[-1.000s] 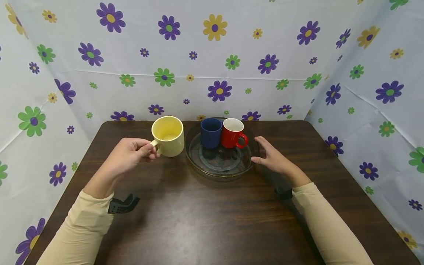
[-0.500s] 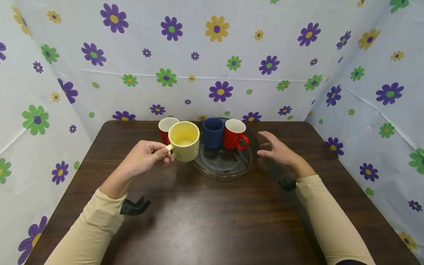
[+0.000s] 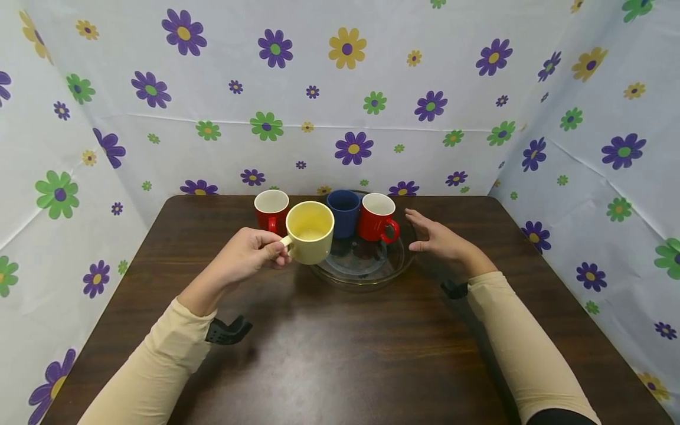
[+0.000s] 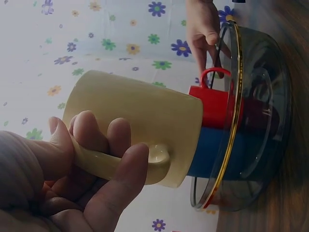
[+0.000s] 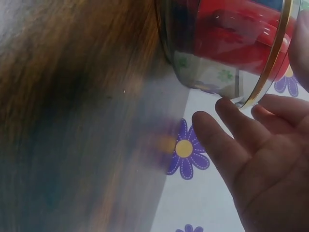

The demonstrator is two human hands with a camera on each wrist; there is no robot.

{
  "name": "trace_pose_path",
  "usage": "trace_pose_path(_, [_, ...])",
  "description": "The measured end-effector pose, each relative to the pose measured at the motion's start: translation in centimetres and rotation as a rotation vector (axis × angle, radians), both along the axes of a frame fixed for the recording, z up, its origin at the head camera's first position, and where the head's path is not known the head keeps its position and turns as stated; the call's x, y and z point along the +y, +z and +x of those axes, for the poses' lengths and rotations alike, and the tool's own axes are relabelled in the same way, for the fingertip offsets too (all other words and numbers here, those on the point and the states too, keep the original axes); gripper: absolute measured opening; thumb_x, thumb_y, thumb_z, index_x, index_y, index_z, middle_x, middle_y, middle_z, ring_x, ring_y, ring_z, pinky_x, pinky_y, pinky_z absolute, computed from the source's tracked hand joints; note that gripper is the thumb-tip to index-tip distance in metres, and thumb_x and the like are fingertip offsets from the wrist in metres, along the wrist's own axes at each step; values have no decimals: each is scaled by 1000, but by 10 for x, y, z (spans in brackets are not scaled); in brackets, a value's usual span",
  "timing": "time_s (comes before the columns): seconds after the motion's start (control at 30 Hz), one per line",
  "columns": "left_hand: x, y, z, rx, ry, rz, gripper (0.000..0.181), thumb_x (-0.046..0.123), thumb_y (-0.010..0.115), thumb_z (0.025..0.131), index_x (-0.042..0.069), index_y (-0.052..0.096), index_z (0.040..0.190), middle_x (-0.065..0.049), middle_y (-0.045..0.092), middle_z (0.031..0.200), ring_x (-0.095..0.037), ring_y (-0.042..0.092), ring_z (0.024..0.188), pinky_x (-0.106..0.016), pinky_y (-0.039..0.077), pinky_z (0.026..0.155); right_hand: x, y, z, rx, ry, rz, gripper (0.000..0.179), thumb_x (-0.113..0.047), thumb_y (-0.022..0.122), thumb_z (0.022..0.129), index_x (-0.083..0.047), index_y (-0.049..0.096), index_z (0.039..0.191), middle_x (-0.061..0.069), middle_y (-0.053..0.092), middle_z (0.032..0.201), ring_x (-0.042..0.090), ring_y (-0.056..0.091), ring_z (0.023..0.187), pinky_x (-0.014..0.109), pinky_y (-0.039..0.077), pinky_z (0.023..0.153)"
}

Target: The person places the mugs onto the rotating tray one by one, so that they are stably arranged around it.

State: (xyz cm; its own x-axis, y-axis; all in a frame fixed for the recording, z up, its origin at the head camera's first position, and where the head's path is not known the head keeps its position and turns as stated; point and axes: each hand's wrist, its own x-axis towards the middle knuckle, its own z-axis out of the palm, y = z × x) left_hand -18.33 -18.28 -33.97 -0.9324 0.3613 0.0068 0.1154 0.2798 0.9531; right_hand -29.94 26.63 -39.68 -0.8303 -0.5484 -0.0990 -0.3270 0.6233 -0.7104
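Note:
My left hand (image 3: 248,255) pinches the handle of a yellow mug (image 3: 310,248), upright above the left rim of a clear glass bowl (image 3: 366,284). In the left wrist view the fingers curl round the handle, and the mug (image 4: 130,108) overlaps the bowl's gold-edged rim. Inside the bowl, a blue mug (image 3: 345,217) and a red mug (image 3: 370,225) with a white inside stand side by side, the red handle facing right. My right hand (image 3: 441,241) is at the bowl's right side. In the right wrist view its fingertips (image 5: 224,106) are right at the glass, fingers relaxed.
A second red mug (image 3: 267,217) with a white inside stands on the dark wooden table (image 3: 340,354) at the back left, partly behind the yellow mug. A flower-patterned white sheet (image 3: 319,88) covers the walls behind and beside the table.
The yellow mug in my left hand has moved right, to the bowl's left rim, uncovering the red mug behind. My right hand has stayed by the bowl, shifting slightly.

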Motion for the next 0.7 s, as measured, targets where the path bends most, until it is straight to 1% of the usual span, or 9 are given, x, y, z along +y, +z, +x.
trace_pose_path(0.17, [4,0,-5,-5,-12,-11,18,2,59,101,-13,68,94,-16,73,87,-20,68,78,-39,62,80,1,-2,5,-4,-14,29,87,-17,69,98,-9,13,163,20,14,168,46,20,150,63,26,116])
trace_pose_path(0.27, [7,-1,-8,6,-18,-14,18,1,59,101,-12,68,93,-18,73,87,-23,69,79,-42,61,81,1,-4,8,2,-29,32,87,-20,70,97,-11,14,163,20,16,167,46,20,150,64,26,115])
trace_pose_path(0.33, [9,-1,-10,22,-25,-19,18,1,59,101,-12,68,93,-19,73,87,-25,69,79,-42,61,80,1,-5,10,1,-43,25,87,-21,71,97,-12,15,164,19,16,167,45,19,151,65,25,115])
trace_pose_path(0.4, [11,-2,-12,24,-31,-15,18,1,59,101,-12,68,93,-22,72,88,-21,68,77,-40,62,78,1,-7,12,23,-52,24,86,-19,71,97,-10,17,163,19,18,167,45,20,151,65,25,115])
trace_pose_path(0.47, [14,-3,-14,26,-42,-12,18,1,59,101,-13,69,93,-20,72,87,-18,67,76,-38,62,77,0,-7,15,41,-56,13,84,-18,71,96,-5,20,161,20,18,167,46,22,150,65,26,115])
trace_pose_path(0.57, [18,-4,-17,18,-58,0,18,0,59,101,-14,68,94,-20,72,87,-13,66,75,-36,62,77,-1,-8,18,76,-68,12,83,-20,74,94,1,25,159,19,20,167,46,26,148,62,28,115])
trace_pose_path(0.63, [20,-5,-19,23,-73,5,18,-1,58,100,-15,68,93,-19,72,86,-12,66,74,-37,62,77,-1,-9,20,92,-77,18,83,-22,74,94,4,27,157,19,20,166,46,27,148,62,29,115])
trace_pose_path(0.7, [23,-6,-21,19,-85,15,18,-2,58,100,-15,67,93,-21,72,87,-13,67,74,-40,62,78,-2,-10,23,106,-95,29,83,-23,75,93,4,29,156,18,21,166,45,28,148,61,31,115])
